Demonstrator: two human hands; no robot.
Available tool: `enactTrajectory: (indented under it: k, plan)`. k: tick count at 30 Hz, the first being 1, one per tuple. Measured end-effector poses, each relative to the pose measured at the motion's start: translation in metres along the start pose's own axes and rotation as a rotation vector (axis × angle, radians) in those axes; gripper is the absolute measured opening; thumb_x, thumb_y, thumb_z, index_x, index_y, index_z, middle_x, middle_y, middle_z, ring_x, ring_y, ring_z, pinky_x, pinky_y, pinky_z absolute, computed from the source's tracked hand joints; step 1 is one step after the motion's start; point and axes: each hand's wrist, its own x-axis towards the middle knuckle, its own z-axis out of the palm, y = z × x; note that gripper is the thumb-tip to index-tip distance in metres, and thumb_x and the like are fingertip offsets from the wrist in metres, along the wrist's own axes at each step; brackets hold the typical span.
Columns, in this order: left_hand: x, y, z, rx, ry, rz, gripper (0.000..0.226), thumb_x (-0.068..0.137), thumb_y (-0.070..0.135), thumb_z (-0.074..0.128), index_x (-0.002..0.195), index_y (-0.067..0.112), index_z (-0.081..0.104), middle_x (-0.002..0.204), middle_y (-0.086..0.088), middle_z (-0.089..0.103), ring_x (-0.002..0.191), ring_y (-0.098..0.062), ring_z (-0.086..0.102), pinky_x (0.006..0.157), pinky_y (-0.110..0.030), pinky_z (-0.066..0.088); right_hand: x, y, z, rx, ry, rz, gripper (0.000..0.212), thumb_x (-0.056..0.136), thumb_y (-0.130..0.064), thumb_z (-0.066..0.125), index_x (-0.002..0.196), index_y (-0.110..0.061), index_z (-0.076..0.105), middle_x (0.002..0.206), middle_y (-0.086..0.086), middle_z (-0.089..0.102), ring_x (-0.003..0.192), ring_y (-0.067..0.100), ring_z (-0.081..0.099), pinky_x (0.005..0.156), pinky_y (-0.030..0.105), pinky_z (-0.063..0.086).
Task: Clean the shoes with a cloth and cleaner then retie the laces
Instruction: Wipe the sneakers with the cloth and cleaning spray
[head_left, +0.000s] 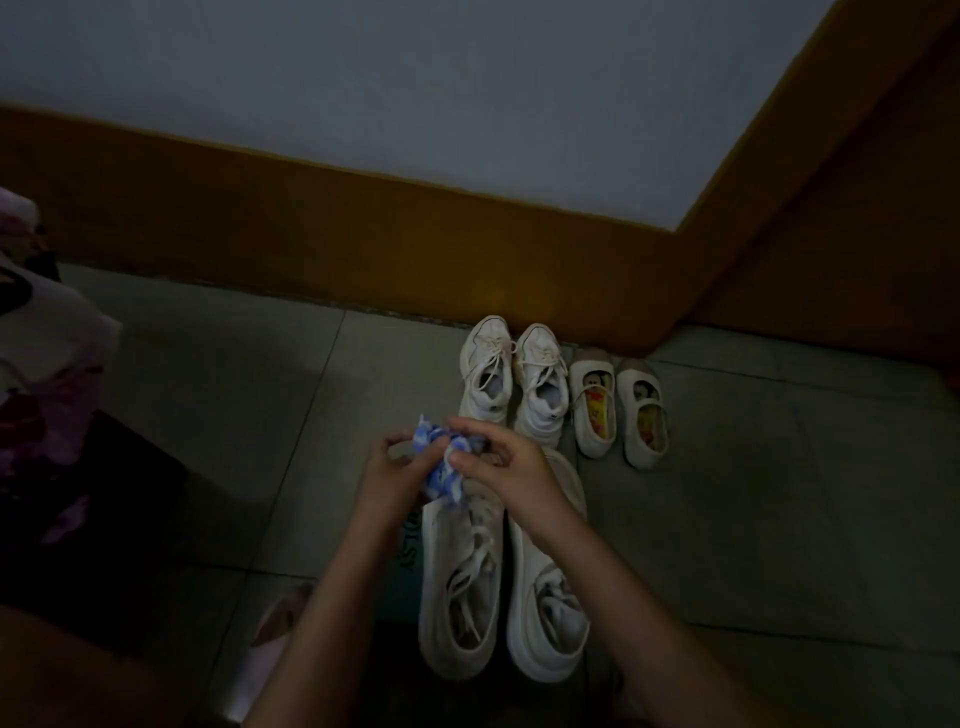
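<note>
Both hands are closed on one thing: the left hand and right hand have their fingers curled round a bunched blue-and-white cloth, pinched between them above the toes of the nearest pair of white shoes. Neither hand touches a shoe. The laces on the left shoe of that pair lie loose and slack across the tongue; those of its partner are hidden by the right forearm. No cleaner container can be made out in this view. A green box lies against the left shoe; whether the shoe rests on it cannot be told. Further out stand a second pair of laced sneakers and, just beside them, a small strapped pair, all on the tiled floor. Risks noted: the light is poor, so soiling may be missed or smeared; the tightly wadded cloth offers little wiping face and could slip from the pinch; with no hand steadying it, a shoe is likely to slide under pressure; loose laces may snag in the cloth.
</note>
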Motion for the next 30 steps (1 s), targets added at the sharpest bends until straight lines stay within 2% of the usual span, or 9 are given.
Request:
enactTrajectory:
  k: [3, 6, 9, 13, 16, 18, 22, 26, 30]
  plan:
    - [-0.004, -0.006, 0.017, -0.032, -0.007, 0.034, 0.019, 0.086, 0.017, 0.064, 0.096, 0.009, 0.051, 0.076, -0.008, 0.066, 0.057, -0.012, 0.065, 0.045, -0.02, 0.05, -0.009, 0.007, -0.017, 0.048, 0.092, 0.016, 0.036, 0.082, -0.005, 0.068, 0.118, -0.008, 0.062, 0.118, 0.007, 0.063, 0.106, 0.011, 0.061, 0.089, 0.025, 0.053]
    - [-0.007, -0.015, 0.032, 0.081, -0.069, 0.011, 0.018, 0.09, 0.025, 0.058, 0.077, 0.013, 0.06, 0.063, -0.002, 0.066, 0.06, -0.016, 0.06, 0.048, -0.021, 0.048, -0.016, 0.011, -0.034, 0.074, 0.155, 0.018, 0.033, 0.08, 0.0, 0.068, 0.112, -0.003, 0.062, 0.11, 0.007, 0.064, 0.095, 0.008, 0.063, 0.078, 0.018, 0.054]
    - [-0.008, -0.021, 0.045, 0.124, -0.04, 0.016, 0.014, 0.09, 0.025, 0.058, 0.087, 0.011, 0.058, 0.085, -0.01, 0.064, 0.068, -0.016, 0.06, 0.05, -0.024, 0.05, -0.023, 0.012, -0.048, 0.112, 0.23, 0.016, 0.029, 0.079, 0.003, 0.068, 0.106, -0.005, 0.064, 0.104, 0.006, 0.065, 0.089, 0.004, 0.063, 0.074, 0.016, 0.053]
    - [-0.015, -0.019, 0.063, 0.084, -0.142, 0.112, 0.006, 0.093, 0.024, 0.053, 0.091, 0.024, 0.059, 0.096, 0.004, 0.061, 0.086, -0.01, 0.061, 0.064, -0.028, 0.053, -0.028, 0.016, -0.068, 0.149, 0.312, 0.011, 0.024, 0.078, -0.001, 0.07, 0.094, -0.019, 0.066, 0.096, -0.002, 0.067, 0.09, 0.01, 0.064, 0.075, 0.019, 0.054]
    - [-0.012, -0.022, 0.072, 0.25, -0.284, 0.202, 0.021, 0.09, 0.029, 0.056, 0.11, 0.025, 0.061, 0.112, 0.004, 0.065, 0.103, -0.014, 0.062, 0.086, -0.037, 0.053, -0.028, 0.019, -0.078, 0.191, 0.345, 0.016, 0.024, 0.079, 0.001, 0.069, 0.099, -0.012, 0.065, 0.096, 0.0, 0.068, 0.09, 0.012, 0.065, 0.075, 0.019, 0.054]
    - [-0.009, -0.025, 0.075, 0.335, -0.327, 0.216, 0.036, 0.085, 0.029, 0.062, 0.12, 0.023, 0.057, 0.12, 0.001, 0.061, 0.109, -0.014, 0.059, 0.092, -0.038, 0.051, -0.028, 0.02, -0.081, 0.217, 0.355, 0.01, 0.024, 0.08, 0.003, 0.067, 0.101, -0.009, 0.065, 0.094, -0.001, 0.067, 0.086, 0.009, 0.065, 0.073, 0.017, 0.053]
    - [-0.007, -0.031, 0.073, 0.286, -0.338, 0.238, 0.033, 0.083, 0.01, 0.065, 0.115, 0.015, 0.061, 0.105, -0.004, 0.067, 0.089, -0.007, 0.066, 0.071, -0.024, 0.055, -0.028, 0.022, -0.082, 0.209, 0.362, -0.005, 0.022, 0.078, 0.003, 0.069, 0.089, -0.016, 0.067, 0.094, 0.005, 0.068, 0.082, 0.008, 0.066, 0.071, 0.018, 0.053]
    - [-0.003, -0.035, 0.074, 0.197, -0.277, 0.264, 0.024, 0.082, 0.006, 0.065, 0.105, 0.007, 0.067, 0.095, -0.008, 0.071, 0.084, -0.011, 0.068, 0.071, -0.023, 0.054, -0.027, 0.027, -0.086, 0.211, 0.31, 0.066, 0.017, 0.081, -0.01, 0.069, 0.093, -0.023, 0.068, 0.125, -0.009, 0.052, 0.112, 0.009, 0.055, 0.087, 0.024, 0.052]
    - [-0.001, -0.037, 0.081, 0.163, -0.283, 0.257, 0.017, 0.083, 0.009, 0.064, 0.099, 0.01, 0.069, 0.081, 0.002, 0.073, 0.076, -0.01, 0.067, 0.063, -0.019, 0.052, -0.029, 0.029, -0.09, 0.291, 0.26, 0.082, 0.015, 0.086, -0.009, 0.064, 0.099, -0.015, 0.06, 0.1, 0.0, 0.066, 0.088, 0.008, 0.065, 0.072, 0.016, 0.053]
